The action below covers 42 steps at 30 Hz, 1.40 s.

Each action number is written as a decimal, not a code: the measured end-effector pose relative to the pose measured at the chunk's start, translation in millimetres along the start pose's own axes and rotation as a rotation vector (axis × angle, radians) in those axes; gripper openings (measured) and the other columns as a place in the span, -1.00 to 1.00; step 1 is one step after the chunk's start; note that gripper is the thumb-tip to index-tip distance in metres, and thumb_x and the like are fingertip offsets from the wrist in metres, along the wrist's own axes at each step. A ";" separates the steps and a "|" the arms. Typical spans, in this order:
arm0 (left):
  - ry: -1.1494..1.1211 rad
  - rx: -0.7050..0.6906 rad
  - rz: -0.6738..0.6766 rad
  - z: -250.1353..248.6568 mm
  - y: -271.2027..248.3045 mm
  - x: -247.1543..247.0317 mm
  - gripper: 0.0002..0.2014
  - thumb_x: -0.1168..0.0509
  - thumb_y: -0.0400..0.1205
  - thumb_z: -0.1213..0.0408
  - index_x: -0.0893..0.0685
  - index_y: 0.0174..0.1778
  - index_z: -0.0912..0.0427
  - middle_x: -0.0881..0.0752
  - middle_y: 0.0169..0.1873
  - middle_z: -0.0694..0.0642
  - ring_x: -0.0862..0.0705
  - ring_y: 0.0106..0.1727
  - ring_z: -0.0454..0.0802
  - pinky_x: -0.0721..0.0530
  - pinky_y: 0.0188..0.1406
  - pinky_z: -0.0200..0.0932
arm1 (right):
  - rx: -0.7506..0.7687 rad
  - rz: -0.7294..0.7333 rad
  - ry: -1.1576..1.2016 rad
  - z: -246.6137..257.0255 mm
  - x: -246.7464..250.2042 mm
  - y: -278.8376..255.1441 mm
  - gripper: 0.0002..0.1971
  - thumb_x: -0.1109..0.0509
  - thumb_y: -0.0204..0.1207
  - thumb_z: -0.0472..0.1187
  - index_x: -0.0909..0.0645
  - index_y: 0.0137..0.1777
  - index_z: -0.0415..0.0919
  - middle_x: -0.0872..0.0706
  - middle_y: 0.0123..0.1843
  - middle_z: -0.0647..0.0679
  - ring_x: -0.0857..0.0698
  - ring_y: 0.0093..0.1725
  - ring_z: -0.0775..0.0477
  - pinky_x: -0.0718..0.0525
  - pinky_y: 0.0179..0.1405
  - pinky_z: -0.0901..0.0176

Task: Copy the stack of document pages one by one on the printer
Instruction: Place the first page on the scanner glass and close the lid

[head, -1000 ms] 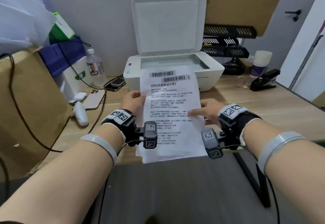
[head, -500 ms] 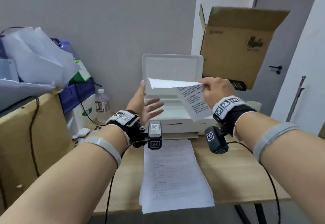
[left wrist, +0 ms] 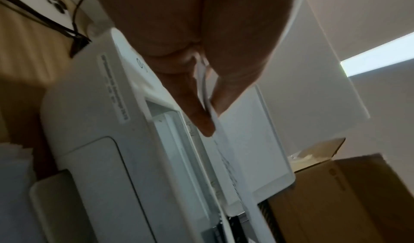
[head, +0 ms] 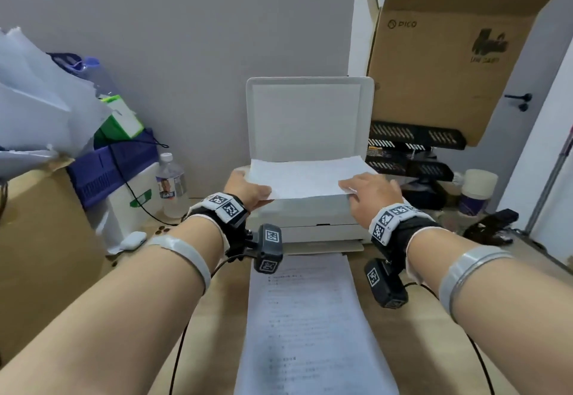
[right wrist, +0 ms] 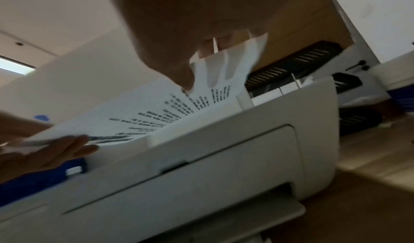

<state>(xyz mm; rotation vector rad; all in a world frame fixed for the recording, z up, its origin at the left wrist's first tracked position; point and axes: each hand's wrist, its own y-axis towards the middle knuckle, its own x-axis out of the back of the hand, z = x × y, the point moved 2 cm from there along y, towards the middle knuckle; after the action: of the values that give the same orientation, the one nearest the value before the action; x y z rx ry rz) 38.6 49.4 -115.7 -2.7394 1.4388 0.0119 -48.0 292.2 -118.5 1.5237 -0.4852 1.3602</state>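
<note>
A white printer [head: 313, 221] stands at the back of the desk with its scanner lid [head: 310, 118] raised upright. One document page [head: 305, 177] lies printed side down over the scanner bed, a little above it. My left hand [head: 248, 191] pinches its near left corner between thumb and fingers [left wrist: 199, 116]. My right hand [head: 367, 191] pinches the near right corner, thumb under the sheet [right wrist: 156, 110]. The stack of pages [head: 310, 326] lies on the desk in front of the printer, text up.
A large cardboard box [head: 459, 50] leans at the right above black paper trays [head: 412, 152]. A water bottle [head: 170, 185], a blue crate [head: 111, 165] and a cable sit at the left. A black stapler [head: 493, 227] lies at the right.
The page went from being held upright by both hands to being flipped face down by the right hand; now both hands hold it flat over the scanner bed.
</note>
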 end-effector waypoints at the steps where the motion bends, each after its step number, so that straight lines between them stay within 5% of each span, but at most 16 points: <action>1: 0.076 0.010 -0.017 6.7 14.9 0.2 -0.38 -0.41 0.51 0.62 -0.40 0.50 0.33 -0.59 0.29 0.33 -0.70 0.20 0.31 -0.75 0.17 0.17 | -0.039 0.050 -0.005 -8.2 -8.5 7.0 -0.64 -0.21 0.62 -0.13 -0.63 0.32 0.21 -0.61 0.39 0.04 -0.45 0.47 -0.14 -0.23 0.54 -0.32; 5: 0.560 -0.012 -0.034 24.4 54.3 2.1 -0.29 -0.56 0.25 0.23 -0.60 0.39 0.09 -0.71 0.26 0.16 -0.75 0.15 0.16 -0.73 0.24 0.09 | -0.172 0.287 0.040 -30.9 -26.9 26.2 -0.63 -0.12 0.58 -0.18 -0.67 0.23 0.06 -0.65 0.34 -0.05 -0.56 0.34 -0.22 -0.41 0.47 -0.24; 8: 0.694 -0.074 -0.080 24.8 55.1 -3.1 -0.37 -0.52 0.44 0.26 -0.56 0.48 0.08 -0.58 0.42 0.14 -0.69 0.19 0.10 -0.69 0.25 0.00 | -0.194 0.315 0.114 -34.7 -30.4 31.0 -0.60 -0.09 0.57 -0.14 -0.69 0.25 0.06 -0.70 0.34 -0.07 -0.63 0.24 -0.24 -0.59 0.30 -0.09; 14: 1.061 -0.120 -0.060 24.1 46.3 -9.3 -0.43 -0.36 0.59 0.00 -0.53 0.53 0.07 -0.56 0.49 0.10 -0.51 0.49 0.14 -0.49 0.48 0.00 | -0.140 0.265 0.071 -36.6 -29.7 26.1 -0.62 -0.08 0.57 -0.07 -0.65 0.25 0.14 -0.63 0.21 -0.08 -0.56 0.27 -0.27 -0.61 0.23 -0.05; 17: 1.197 -0.106 -0.004 21.8 41.9 -14.9 -0.56 -0.24 0.66 0.00 -0.65 0.38 0.15 -0.66 0.36 0.16 -0.59 0.37 0.20 -0.55 0.39 0.00 | -0.137 0.233 0.080 -43.8 -32.8 21.1 -0.57 -0.07 0.65 -0.03 -0.54 0.47 0.11 -0.53 0.38 -0.09 -0.47 0.41 -0.18 -0.55 0.30 -0.03; 21: 1.270 -0.094 0.049 21.0 37.6 -18.8 -0.70 -0.20 0.62 0.04 -0.70 0.05 0.15 -0.75 0.08 0.15 -0.65 0.17 0.20 -0.65 0.21 0.01 | -0.134 0.184 0.131 -51.1 -36.9 18.1 -0.58 -0.07 0.68 -0.02 -0.56 0.47 0.06 -0.48 0.37 -0.05 -0.43 0.42 -0.09 -0.54 0.31 0.02; 25: 1.308 -0.103 0.053 20.1 36.1 -18.3 -0.72 -0.21 0.61 0.07 -0.70 0.01 0.18 -0.75 -0.06 0.14 -0.70 0.06 0.17 -0.64 0.03 -0.10 | -0.143 0.133 0.169 -51.6 -39.5 16.5 -0.62 -0.11 0.68 -0.01 -0.60 0.39 0.04 -0.49 0.29 -0.05 -0.44 0.36 -0.08 -0.57 0.26 -0.02; 28: 1.297 -0.104 0.050 19.5 37.3 -16.4 -0.73 -0.25 0.56 0.10 -0.74 -0.11 0.21 -0.76 -0.17 0.15 -0.74 -0.01 0.18 -0.60 -0.16 -0.16 | -0.153 0.112 0.176 -50.0 -38.8 16.8 -0.66 -0.13 0.67 0.00 -0.64 0.31 0.03 -0.49 0.21 -0.05 -0.43 0.33 -0.10 -0.58 0.24 -0.04; 32: 1.236 -0.098 -0.002 13.7 50.0 -13.3 -0.76 -0.29 0.58 0.12 -0.78 -0.16 0.20 -0.78 -0.18 0.08 -0.72 -0.07 0.12 -0.71 0.03 -0.07 | -0.133 0.121 0.162 -45.1 -29.8 31.9 -0.69 -0.17 0.66 0.06 -0.64 0.25 0.03 -0.52 0.26 -0.08 -0.39 0.40 -0.14 -0.52 0.31 -0.08; 35: 1.078 -0.146 -0.061 -7.1 73.5 -11.2 -0.93 -0.33 0.58 0.14 -0.68 -0.16 0.02 -0.68 -0.23 0.07 -0.62 -0.16 0.12 -0.61 -0.04 -0.11 | -0.073 0.083 0.188 -33.8 -12.7 66.6 -0.67 -0.18 0.68 0.07 -0.62 0.30 -0.02 -0.51 0.32 -0.17 -0.37 0.43 -0.23 -0.43 0.39 -0.11; 38: 0.801 -0.128 -0.114 -37.9 109.7 -9.5 -0.69 -0.37 0.59 0.18 -0.69 0.22 0.19 -0.75 0.06 0.14 -0.71 0.03 0.12 -0.66 0.02 -0.07 | -0.012 0.053 0.259 -14.4 5.1 114.2 -0.67 -0.22 0.66 0.04 -0.62 0.32 -0.03 -0.53 0.32 -0.21 -0.43 0.40 -0.25 -0.41 0.42 -0.07; 42: 0.297 -0.074 -0.100 -71.6 157.8 -18.7 -0.29 -0.33 0.63 0.34 -0.17 0.67 0.15 -0.53 0.40 0.21 -0.79 0.01 0.14 -0.73 0.10 0.09 | 0.023 0.069 0.307 11.6 20.2 171.5 -0.63 -0.28 0.63 0.04 -0.54 0.40 0.01 -0.46 0.39 -0.16 -0.48 0.40 -0.21 -0.47 0.44 -0.10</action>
<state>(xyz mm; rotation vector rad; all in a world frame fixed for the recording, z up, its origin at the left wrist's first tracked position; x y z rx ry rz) -102.9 -27.9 -49.7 -2.9706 1.3823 -0.3676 -175.5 215.9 -29.8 1.2957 -0.3317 1.6241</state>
